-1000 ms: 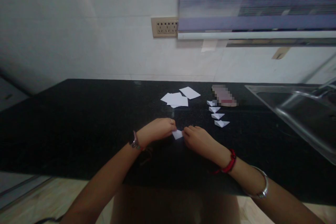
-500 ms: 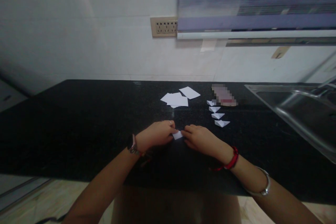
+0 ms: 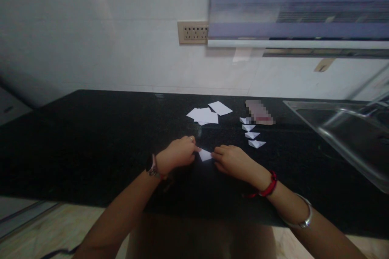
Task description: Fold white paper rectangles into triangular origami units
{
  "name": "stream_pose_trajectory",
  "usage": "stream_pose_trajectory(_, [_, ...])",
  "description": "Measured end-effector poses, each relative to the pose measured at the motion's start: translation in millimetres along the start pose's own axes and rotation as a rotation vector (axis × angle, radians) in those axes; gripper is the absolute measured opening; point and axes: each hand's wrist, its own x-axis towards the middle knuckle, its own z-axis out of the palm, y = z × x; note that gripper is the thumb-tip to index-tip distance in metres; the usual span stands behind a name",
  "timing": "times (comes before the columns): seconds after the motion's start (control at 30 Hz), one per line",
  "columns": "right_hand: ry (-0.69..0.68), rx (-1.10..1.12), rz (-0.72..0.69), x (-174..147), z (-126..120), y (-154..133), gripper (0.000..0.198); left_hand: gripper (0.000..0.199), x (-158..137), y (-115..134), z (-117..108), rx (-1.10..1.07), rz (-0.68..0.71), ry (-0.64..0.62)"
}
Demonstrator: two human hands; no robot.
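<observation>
A small folded piece of white paper lies on the black countertop between my hands. My left hand has its thumb at the paper's left corner, with the other fingers curled. At the right edge, the bent fingers of my right hand pinch the paper. Beyond them is a loose pile of flat white paper sheets. To the right, several small folded paper pieces stand in a column.
A blurred-out flat pinkish object lies behind the folded pieces. A metal sink is set into the counter at the right. On the tiled wall are a socket panel and a purple blind.
My left hand has drawn slightly left, so more of the folded paper shows. My right hand stays at the paper's right edge. The view has shifted a little.
</observation>
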Motion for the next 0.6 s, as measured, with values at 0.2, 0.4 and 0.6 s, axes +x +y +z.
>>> stream_pose_trajectory(0.2, [-0.006, -0.012, 0.022, -2.4, -2.4, -0.2, 0.018, 0.027, -1.3, 2.1, -3.0, -0.032, -0.081, -0.011])
stream_pose_trajectory(0.4, [-0.038, -0.009, 0.062, -5.8, -8.1, -0.4, 0.02, 0.024, -2.0, 6.5, -4.4, -0.029, -0.119, -0.016])
stream_pose_trajectory(0.6, [-0.013, 0.018, 0.093, -4.4, -7.4, 5.8, 0.024, 0.025, 5.4, -2.3, 2.1, -0.076, -0.067, 0.004])
